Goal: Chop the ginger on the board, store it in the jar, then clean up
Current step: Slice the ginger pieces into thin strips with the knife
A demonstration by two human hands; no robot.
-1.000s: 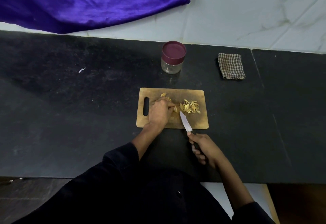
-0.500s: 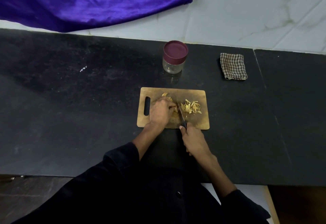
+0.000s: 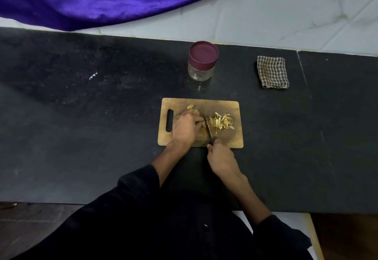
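Lying on the wooden board [image 3: 235,139]: pale ginger sticks [image 3: 223,122], knife [image 3: 208,129] gripped by right hand [image 3: 222,160], left hand [image 3: 187,127] curled, probably pinning an uncut piece.

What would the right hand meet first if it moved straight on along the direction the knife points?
Probably the left hand's fingers: the right hand aims the knife up the board, beside them.
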